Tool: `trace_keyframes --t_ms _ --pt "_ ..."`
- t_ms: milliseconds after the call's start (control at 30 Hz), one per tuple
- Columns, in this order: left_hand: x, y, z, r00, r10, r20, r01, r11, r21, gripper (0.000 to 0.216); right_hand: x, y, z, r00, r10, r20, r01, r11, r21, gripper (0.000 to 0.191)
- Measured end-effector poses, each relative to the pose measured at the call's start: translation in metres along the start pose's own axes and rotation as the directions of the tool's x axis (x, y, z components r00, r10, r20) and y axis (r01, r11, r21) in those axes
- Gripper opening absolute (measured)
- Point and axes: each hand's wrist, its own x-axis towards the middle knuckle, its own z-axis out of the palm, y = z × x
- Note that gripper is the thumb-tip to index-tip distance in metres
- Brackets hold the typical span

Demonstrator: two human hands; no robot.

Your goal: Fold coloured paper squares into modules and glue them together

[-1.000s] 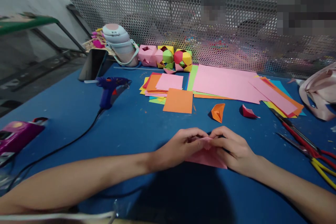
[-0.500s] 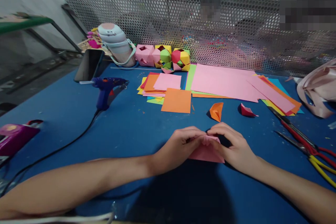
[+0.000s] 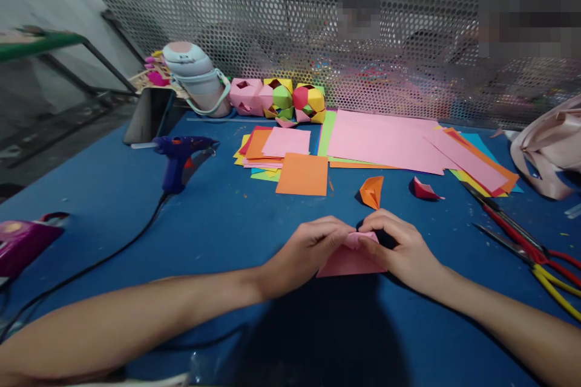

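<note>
Between my two hands is a piece of pink paper (image 3: 349, 262), its far edge bent over and its near edge flat toward me. My left hand (image 3: 308, 254) pinches it from the left with thumb and fingers. From the right, my right hand (image 3: 403, 248) grips the bent edge, the thumb pressed on the paper. The fingertips hide part of the fold. Just beyond my right hand lie a folded orange paper piece (image 3: 372, 192) and a small folded red piece (image 3: 425, 189).
An orange square (image 3: 302, 174) lies by stacked colored squares. Large pink sheets (image 3: 385, 140) lie behind. Folded paper balls (image 3: 278, 100) and a bottle (image 3: 197, 80) stand along the mesh. A blue glue gun (image 3: 176, 160) with its cord is left; scissors (image 3: 529, 248) lie right.
My hands stay at nearly the same spot on the pink paper. Its far edge now looks flatter and more folded over, with my left thumb shifted slightly. The whole view has moved a little.
</note>
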Motion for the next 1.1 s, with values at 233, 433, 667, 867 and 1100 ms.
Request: trace_keyframes --t_ms 233,433,667,867,1100 --pt "0.001 0.002 -0.001 0.999 -0.045 0.019 0.046 0.999 -0.024 0.030 0.001 -0.001 -0.001 1.000 -0.003 -0.001 0.003 1.000 0.008 0.008" --pt "0.003 0.002 0.004 0.991 -0.128 0.032 0.131 0.988 -0.083 0.023 0.002 -0.002 0.000 0.999 -0.041 0.019 0.041 0.999 0.021 0.006" --pt "0.004 0.001 0.003 0.972 -0.231 -0.052 0.229 0.973 -0.039 0.023 0.001 -0.009 -0.001 0.998 0.015 0.059 -0.018 0.999 0.049 0.015" --pt "0.005 0.002 0.000 0.963 -0.259 -0.074 0.254 0.964 -0.080 0.022 0.001 -0.010 -0.003 0.932 0.341 0.121 -0.355 0.926 0.130 0.014" --pt "0.001 0.002 0.003 0.979 -0.202 -0.003 0.200 0.972 -0.126 0.023 0.003 -0.013 -0.006 0.902 0.402 0.158 -0.423 0.896 0.136 0.010"
